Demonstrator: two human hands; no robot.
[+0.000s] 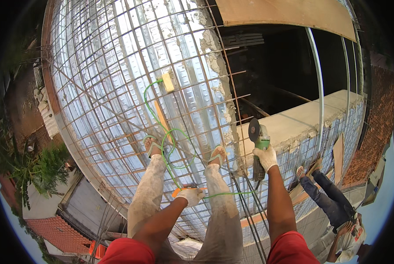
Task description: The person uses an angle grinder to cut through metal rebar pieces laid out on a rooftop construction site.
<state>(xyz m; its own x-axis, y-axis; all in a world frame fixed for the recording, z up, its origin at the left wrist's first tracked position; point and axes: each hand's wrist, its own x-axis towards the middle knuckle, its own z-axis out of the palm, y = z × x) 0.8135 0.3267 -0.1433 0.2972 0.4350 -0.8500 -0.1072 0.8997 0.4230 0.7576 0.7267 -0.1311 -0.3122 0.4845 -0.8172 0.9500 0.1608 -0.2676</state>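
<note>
My right hand (265, 157), in a pale knit glove, grips an angle grinder (262, 142) by its body. The grinder's dark disc (254, 129) points away from me, beside the opening's edge. In front of my legs, my gloved left hand (193, 197) is closed around a green power cord (230, 194). An orange object (176, 192) shows at the same hand; whether I hold it is unclear. The cord runs right toward the grinder's tail. Its other side loops between my feet to a yellowish socket block (168, 82) on the rebar mesh (136, 109).
Corrugated metal decking (117, 89) lies beneath the mesh. A dark opening (279, 66) borders rough concrete at right, partly covered by a plywood sheet (289, 13). Loose rebar rods (246, 204) lie near my right leg. Another person (339, 208) stands at lower right.
</note>
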